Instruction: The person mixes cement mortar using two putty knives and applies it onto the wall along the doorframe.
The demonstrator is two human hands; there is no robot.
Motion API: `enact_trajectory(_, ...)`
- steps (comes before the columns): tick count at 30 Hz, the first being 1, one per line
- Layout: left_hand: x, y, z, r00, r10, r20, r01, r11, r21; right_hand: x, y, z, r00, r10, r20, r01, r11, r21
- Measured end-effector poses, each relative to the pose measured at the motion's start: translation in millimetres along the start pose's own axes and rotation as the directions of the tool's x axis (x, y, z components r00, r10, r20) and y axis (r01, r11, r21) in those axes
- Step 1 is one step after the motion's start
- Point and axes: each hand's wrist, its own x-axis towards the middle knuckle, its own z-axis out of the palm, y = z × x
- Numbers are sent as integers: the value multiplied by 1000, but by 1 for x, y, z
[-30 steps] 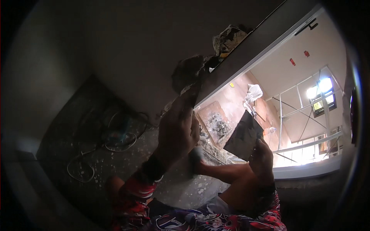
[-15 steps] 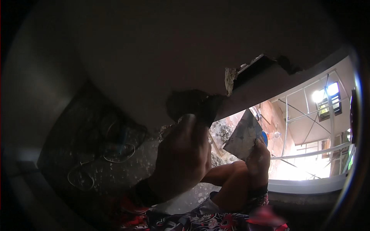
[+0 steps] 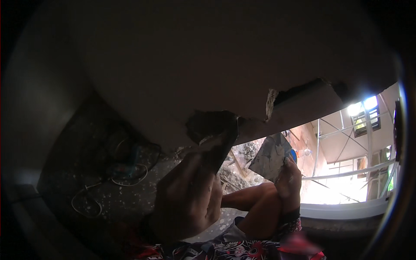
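So my right hand [image 3: 289, 180] is clamped on the near corner of a grey plate [image 3: 272, 159], thumb showing on the smeared face. My left hand [image 3: 186, 199] is curled up by the wall edge, and a dark flat shape [image 3: 224, 149] runs up from its fingers. Could be a blade, but it's too dark to tell whether those fingers are closed on it.

The plate sits right of my left hand, by the wall's edge; can't tell if its tip touches. My take on doing this well: hold the plate steady and near the broken edge so the left hand has a short reach, stay loose in the left wrist, and go easy around the crumbly bits.

Counts, working outward: two hands, one plate, one dark shape. The wall [image 3: 173, 65] has two broken spots I can make out, a smaller hollow [image 3: 210, 123] above my left hand and a longer gap [image 3: 303, 97] further right. One blue thing [image 3: 294, 155] peeks out behind the plate. One pale cable [image 3: 86, 187] lies on the floor at left, in two loops. One window [image 3: 364, 117] far right. Rubble [image 3: 234, 177]: uncountable, sorry.
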Motion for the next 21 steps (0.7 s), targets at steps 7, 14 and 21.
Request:
enact_trajectory(7,6,6,7,993,37,-115,-33,999,37,-6,-3,7,999,-16,45,17,1000,-17)
enact_trajectory(14,17,16,25,999,-29,-17,31,986,163,-12,3,-24,976,-218,-4,199,898,-392)
enact_trajectory(21,40,24,11,987,-115,116,81,961,263,-18,3,15,970,-217,107,241,909,-339)
